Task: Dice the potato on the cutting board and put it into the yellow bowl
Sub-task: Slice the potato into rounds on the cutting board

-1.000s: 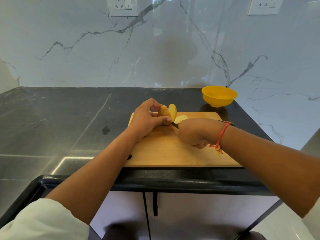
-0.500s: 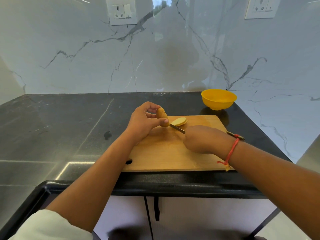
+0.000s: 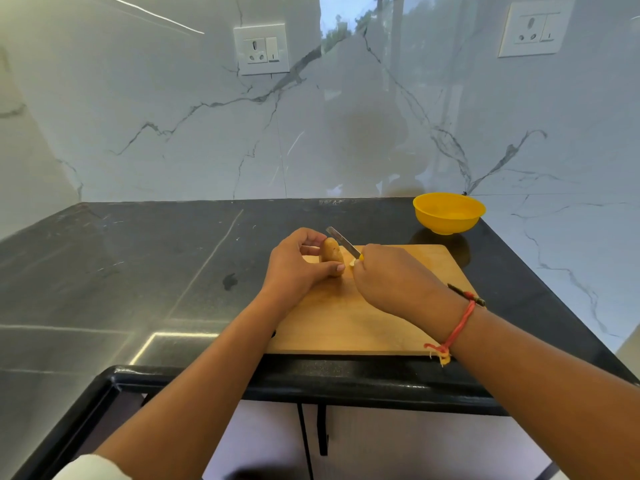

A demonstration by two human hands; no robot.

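Observation:
A brown-skinned potato piece (image 3: 331,251) stands on the wooden cutting board (image 3: 349,323), held between the thumb and fingers of my left hand (image 3: 296,268). My right hand (image 3: 391,277) grips a knife (image 3: 343,242) whose blade points up and to the left, just right of the potato. A sliver of a pale cut slice shows at my right hand's fingers; the hand hides the rest. The yellow bowl (image 3: 449,213) sits on the black counter beyond the board's far right corner, with nothing visible inside it.
The black stone counter (image 3: 121,271) stretches to the left of the board and ends at a rounded front edge. A marble wall with two sockets (image 3: 261,49) stands behind. The counter's right edge runs close beside the board and bowl.
My right hand moved forward and left with the knife, so the blade now sits beside the potato. The cut slice that lay open on the board is now mostly covered by my right hand.

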